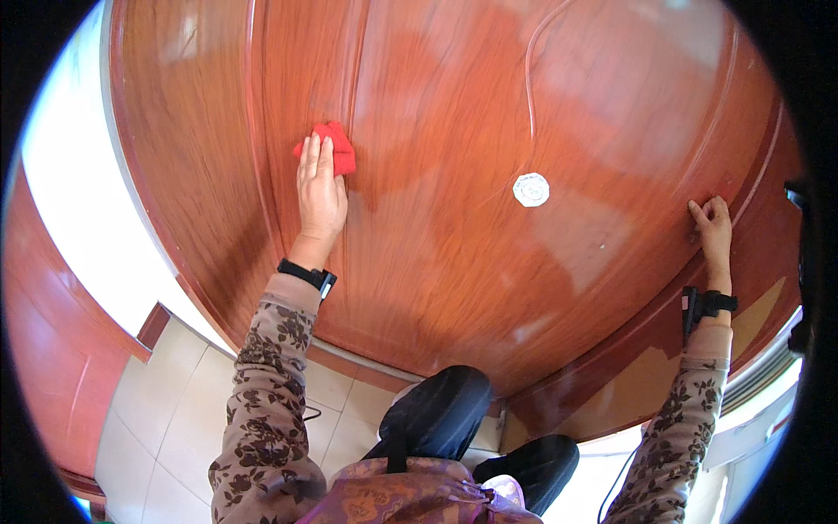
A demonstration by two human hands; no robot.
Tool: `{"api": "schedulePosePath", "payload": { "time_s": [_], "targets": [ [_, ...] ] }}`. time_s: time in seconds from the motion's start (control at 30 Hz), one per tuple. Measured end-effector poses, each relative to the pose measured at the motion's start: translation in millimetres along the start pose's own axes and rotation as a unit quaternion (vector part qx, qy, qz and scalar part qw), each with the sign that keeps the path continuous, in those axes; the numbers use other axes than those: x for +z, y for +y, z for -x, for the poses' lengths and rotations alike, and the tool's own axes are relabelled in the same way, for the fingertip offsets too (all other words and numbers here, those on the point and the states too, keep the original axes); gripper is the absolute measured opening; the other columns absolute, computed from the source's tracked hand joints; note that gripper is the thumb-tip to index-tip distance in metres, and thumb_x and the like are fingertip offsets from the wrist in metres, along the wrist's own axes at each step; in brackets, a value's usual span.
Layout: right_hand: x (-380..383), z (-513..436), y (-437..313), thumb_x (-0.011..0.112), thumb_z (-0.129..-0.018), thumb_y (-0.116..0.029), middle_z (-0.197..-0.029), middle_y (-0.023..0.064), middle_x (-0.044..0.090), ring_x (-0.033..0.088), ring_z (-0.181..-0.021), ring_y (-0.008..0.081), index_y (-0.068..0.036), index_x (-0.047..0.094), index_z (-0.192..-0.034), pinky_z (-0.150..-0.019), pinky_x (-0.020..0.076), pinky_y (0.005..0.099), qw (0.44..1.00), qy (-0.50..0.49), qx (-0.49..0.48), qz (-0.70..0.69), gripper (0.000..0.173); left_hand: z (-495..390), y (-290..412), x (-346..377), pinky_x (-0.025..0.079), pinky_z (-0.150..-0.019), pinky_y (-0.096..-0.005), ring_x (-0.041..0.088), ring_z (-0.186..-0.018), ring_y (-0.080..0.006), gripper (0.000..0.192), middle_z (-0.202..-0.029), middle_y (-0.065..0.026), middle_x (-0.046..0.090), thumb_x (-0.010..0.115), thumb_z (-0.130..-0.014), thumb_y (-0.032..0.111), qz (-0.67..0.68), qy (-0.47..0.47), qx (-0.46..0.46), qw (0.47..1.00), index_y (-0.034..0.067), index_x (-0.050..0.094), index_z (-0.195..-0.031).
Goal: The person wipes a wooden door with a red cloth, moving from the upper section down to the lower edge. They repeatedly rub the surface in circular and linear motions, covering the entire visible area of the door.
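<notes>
My left hand [321,196] presses a folded red cloth [343,152] flat against a glossy reddish-brown wood door [432,249]. The cloth lies over a vertical moulding groove in the left part of the panel. At the door's right side, my right hand [715,221] has its thumb and fingers bent close together near the edge moulding. A small dark fitting shows in part beside that hand; whether the fingers grip it cannot be made out. Between the hands, a round white sticker [531,190] with a printed drawing is stuck on the panel.
A curved moulding [529,85] runs above the sticker. Pale floor tiles [177,393] lie below at left, beside another reddish wooden panel [59,314]. My bent knees [435,412] are close to the door's lower edge. A dark cable [615,485] hangs near my right sleeve.
</notes>
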State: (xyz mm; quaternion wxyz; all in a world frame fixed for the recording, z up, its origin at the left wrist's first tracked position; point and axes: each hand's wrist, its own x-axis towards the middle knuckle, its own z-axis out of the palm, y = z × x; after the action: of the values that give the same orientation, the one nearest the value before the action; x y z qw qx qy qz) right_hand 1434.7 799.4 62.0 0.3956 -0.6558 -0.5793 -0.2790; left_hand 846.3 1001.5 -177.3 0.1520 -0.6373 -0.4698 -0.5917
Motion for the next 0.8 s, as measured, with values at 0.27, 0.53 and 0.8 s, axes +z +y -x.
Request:
{"api": "schedulePosePath", "payload": {
  "time_s": [0.27,0.53,0.8],
  "targets": [
    [0,3,-6,0.075,-0.086,-0.019,-0.079,0.0085,0.042,0.044,-0.072,0.0238,-0.001,0.041,-0.071,-0.069,0.0409,0.0339,1.0,0.007,-0.02,0.012,0.04,-64,-8,7,0.028,-0.119,-0.0439,0.034,-0.143,-0.0368,0.06,-0.153,-0.0212,0.038,0.057,-0.086,-0.004,-0.028,0.077,0.024,0.996,0.001,0.043,-0.145],
    [0,6,-11,0.075,-0.084,-0.017,-0.082,0.0118,0.044,0.047,-0.075,0.0283,0.0,0.041,-0.072,-0.072,0.0418,0.0361,0.999,0.019,-0.043,0.02,0.04,-72,-40,0,0.024,-0.12,-0.0441,0.035,-0.142,-0.0396,0.055,-0.151,-0.0258,0.037,0.057,-0.09,0.002,0.047,0.244,-0.073,0.966,-0.004,0.041,-0.143],
    [-2,11,-25,0.075,-0.083,-0.016,-0.09,0.0162,0.047,0.05,-0.081,0.0317,0.0,0.039,-0.073,-0.077,0.0443,0.0365,0.998,0.032,-0.049,-0.001,0.04,-90,-26,44,0.015,-0.121,-0.0484,0.027,-0.145,-0.042,0.053,-0.152,-0.0305,0.034,0.054,-0.094,0.013,0.113,0.251,-0.282,0.919,-0.008,0.042,-0.142]
  ]
}}
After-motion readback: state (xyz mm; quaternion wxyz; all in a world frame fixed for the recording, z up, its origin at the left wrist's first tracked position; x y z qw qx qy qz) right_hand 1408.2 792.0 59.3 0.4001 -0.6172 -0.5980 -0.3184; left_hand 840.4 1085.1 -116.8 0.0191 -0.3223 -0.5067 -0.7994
